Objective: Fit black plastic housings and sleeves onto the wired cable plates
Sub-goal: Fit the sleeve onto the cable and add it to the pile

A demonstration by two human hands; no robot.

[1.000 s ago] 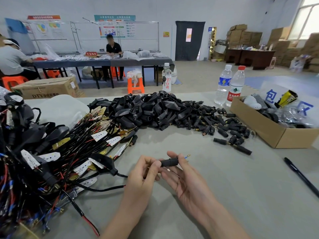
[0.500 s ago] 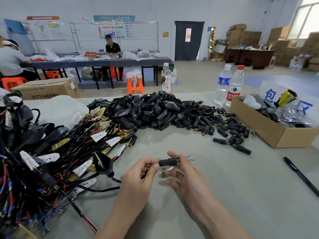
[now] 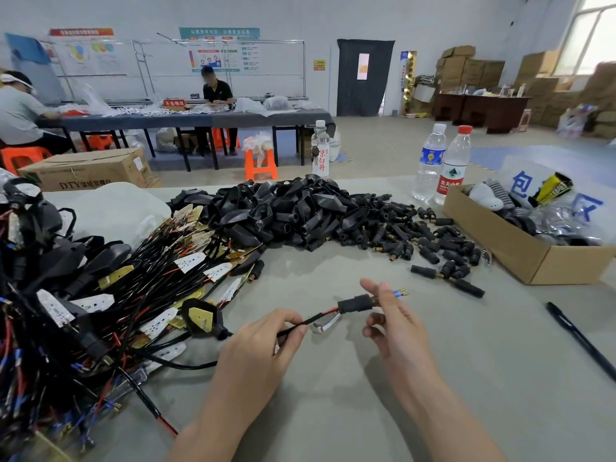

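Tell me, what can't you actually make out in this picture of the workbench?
Head view, the only one:
Black sleeve: its far end is covered by the right hand.
Wire bundle: cut off by the left and bottom edges.
Cardboard box: cut off by the right edge; contents jumbled under clear plastic.
Wall posters: too small and blurred to read.

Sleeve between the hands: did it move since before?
Yes. The sleeve has gone right, toward the pen, away from the left hand pinching the cable.
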